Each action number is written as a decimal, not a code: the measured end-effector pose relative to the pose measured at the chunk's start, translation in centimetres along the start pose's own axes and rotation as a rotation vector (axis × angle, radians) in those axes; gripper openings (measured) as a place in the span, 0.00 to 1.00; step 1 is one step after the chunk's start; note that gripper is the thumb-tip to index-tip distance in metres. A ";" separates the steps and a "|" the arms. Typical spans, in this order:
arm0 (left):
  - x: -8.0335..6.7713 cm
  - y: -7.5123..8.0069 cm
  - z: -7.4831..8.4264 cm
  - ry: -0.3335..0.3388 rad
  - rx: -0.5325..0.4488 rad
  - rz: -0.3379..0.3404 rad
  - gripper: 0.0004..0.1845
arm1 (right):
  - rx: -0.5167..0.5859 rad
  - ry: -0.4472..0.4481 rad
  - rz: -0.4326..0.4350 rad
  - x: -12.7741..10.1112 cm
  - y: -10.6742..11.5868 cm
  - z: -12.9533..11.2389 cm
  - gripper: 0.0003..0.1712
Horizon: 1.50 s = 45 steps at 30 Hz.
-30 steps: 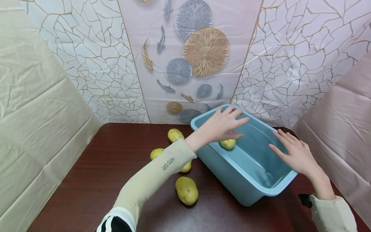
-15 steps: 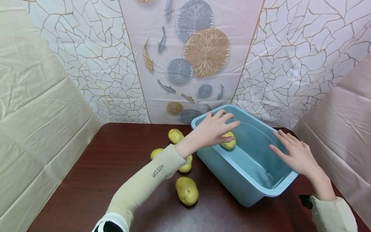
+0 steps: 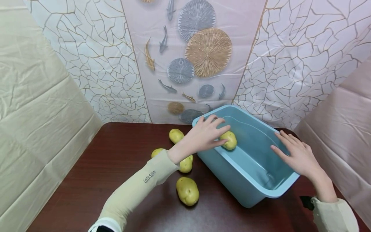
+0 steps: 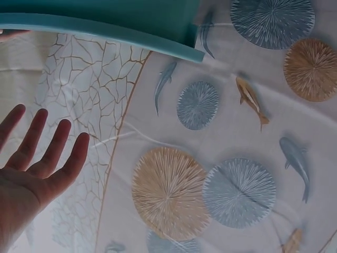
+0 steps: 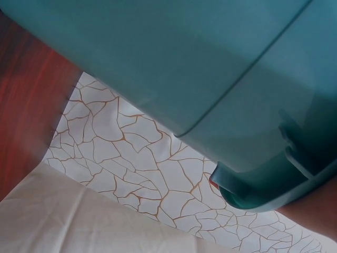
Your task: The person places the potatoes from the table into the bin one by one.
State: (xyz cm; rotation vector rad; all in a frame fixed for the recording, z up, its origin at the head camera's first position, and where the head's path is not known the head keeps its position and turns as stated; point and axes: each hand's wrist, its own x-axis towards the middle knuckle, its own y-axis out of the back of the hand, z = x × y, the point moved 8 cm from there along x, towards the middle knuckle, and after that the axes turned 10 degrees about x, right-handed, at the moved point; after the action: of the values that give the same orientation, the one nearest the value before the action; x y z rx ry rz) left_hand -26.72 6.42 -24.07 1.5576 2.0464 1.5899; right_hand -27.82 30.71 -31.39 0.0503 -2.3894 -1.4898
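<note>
The left hand (image 3: 207,133), fingers straight and holding nothing, has drawn back toward the tub's (image 3: 255,188) near-left rim, uncovering the potato (image 3: 229,140) inside at frame centre. The right hand (image 3: 295,154) stays flat and open on the right rim. Four more potatoes (image 3: 187,190) lie on the table (image 3: 87,180), lower centre. The left wrist view shows spread fingers (image 4: 50,150) against the backdrop (image 4: 221,158) (no potato there); the right wrist view shows only the tub's underside.

Only readable text I can spot is "Let's Slim", printed small in dark letters on the beige left sleeve (image 3: 139,187). Nothing else has writing.
</note>
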 end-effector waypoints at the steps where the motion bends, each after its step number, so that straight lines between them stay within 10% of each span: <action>1: -0.1 0.0 0.0 0.002 -0.004 0.002 0.19 | 0.000 -0.001 0.000 0.0 0.0 0.0 0.38; 25: -4.1 -0.6 -1.0 0.098 -0.025 0.132 0.16 | 0.009 -0.021 -0.002 0.0 0.0 0.1 0.38; 45: -8.4 -3.0 -1.2 0.176 -0.092 0.070 0.18 | 0.017 -0.005 0.005 0.1 0.0 0.0 0.38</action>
State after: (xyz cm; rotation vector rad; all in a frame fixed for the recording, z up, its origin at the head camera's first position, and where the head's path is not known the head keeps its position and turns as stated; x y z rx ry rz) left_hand -25.49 -0.45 -29.68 1.5237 1.9888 1.8800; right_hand -27.91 30.67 -31.39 0.0444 -2.4043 -1.4687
